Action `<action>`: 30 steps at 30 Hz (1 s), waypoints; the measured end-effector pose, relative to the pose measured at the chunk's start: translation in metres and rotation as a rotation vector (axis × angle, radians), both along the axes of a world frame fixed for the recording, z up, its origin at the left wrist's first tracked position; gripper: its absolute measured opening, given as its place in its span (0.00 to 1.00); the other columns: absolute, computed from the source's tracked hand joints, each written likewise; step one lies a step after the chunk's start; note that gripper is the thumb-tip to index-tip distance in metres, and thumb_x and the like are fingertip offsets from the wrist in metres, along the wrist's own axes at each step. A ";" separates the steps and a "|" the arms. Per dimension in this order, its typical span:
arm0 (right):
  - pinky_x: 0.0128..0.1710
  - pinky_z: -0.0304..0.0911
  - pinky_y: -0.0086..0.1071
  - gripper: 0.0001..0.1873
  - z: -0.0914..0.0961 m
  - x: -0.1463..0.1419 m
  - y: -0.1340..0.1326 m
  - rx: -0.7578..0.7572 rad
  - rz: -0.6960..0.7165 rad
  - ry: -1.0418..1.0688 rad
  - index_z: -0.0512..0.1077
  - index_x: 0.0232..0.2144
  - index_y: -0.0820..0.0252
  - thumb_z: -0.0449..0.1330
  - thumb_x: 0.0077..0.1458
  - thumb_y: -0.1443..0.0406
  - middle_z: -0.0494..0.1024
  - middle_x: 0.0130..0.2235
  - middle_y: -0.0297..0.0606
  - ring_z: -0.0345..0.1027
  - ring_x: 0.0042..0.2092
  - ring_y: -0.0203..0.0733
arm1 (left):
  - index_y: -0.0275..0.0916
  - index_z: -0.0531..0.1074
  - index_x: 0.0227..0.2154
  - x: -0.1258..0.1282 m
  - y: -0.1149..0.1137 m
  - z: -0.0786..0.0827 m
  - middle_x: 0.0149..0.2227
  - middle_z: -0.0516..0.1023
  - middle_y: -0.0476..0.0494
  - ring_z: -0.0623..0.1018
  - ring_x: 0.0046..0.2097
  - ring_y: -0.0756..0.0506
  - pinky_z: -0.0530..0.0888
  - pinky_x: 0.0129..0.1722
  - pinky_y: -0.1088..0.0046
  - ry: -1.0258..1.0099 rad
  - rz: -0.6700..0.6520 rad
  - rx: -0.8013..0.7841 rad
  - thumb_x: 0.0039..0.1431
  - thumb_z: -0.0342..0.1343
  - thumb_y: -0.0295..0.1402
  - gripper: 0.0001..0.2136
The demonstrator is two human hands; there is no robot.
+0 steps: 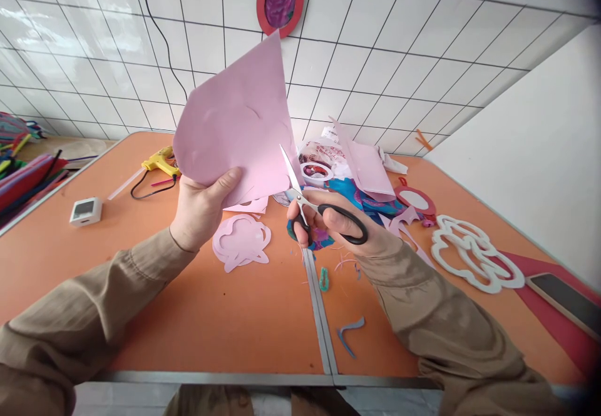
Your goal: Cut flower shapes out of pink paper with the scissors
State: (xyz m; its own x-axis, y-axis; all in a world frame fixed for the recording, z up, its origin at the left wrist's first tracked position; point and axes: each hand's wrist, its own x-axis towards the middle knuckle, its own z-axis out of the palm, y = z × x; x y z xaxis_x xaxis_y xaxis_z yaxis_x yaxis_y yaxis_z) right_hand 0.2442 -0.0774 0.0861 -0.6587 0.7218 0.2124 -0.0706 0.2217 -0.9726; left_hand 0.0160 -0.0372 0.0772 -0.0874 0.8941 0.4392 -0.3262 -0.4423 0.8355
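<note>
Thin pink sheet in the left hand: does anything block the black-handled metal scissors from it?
Nothing visible does. The scissors, in the right hand, have their blades at the lower right edge of the pink sheet; contact is unclear. The left hand grips farther left, clear of the blades.

Wall [370,19]: glossy white, tiled | Table [256,325]: orange, metal-edged
</note>
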 end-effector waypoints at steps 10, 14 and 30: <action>0.27 0.59 0.31 0.26 0.006 -0.001 -0.005 0.038 -0.116 -0.074 0.68 0.40 0.60 0.60 0.57 0.43 0.72 0.28 0.35 0.64 0.29 0.37 | 0.39 0.77 0.48 0.000 -0.001 0.000 0.42 0.83 0.42 0.77 0.53 0.36 0.74 0.54 0.57 0.009 -0.070 -0.027 0.46 0.70 0.33 0.23; 0.23 0.55 0.29 0.29 0.004 0.002 -0.001 0.038 -0.122 -0.129 0.68 0.39 0.60 0.61 0.54 0.41 0.71 0.27 0.35 0.62 0.27 0.35 | 0.40 0.76 0.50 0.000 -0.001 0.000 0.43 0.83 0.42 0.77 0.54 0.36 0.74 0.54 0.58 0.015 -0.082 -0.022 0.47 0.69 0.33 0.24; 0.26 0.57 0.29 0.26 0.008 -0.001 -0.005 0.032 -0.166 -0.105 0.68 0.38 0.61 0.64 0.53 0.44 0.66 0.25 0.31 0.60 0.27 0.33 | 0.40 0.76 0.50 0.001 -0.003 0.002 0.42 0.83 0.41 0.77 0.54 0.34 0.75 0.54 0.56 0.023 -0.062 -0.042 0.46 0.70 0.34 0.25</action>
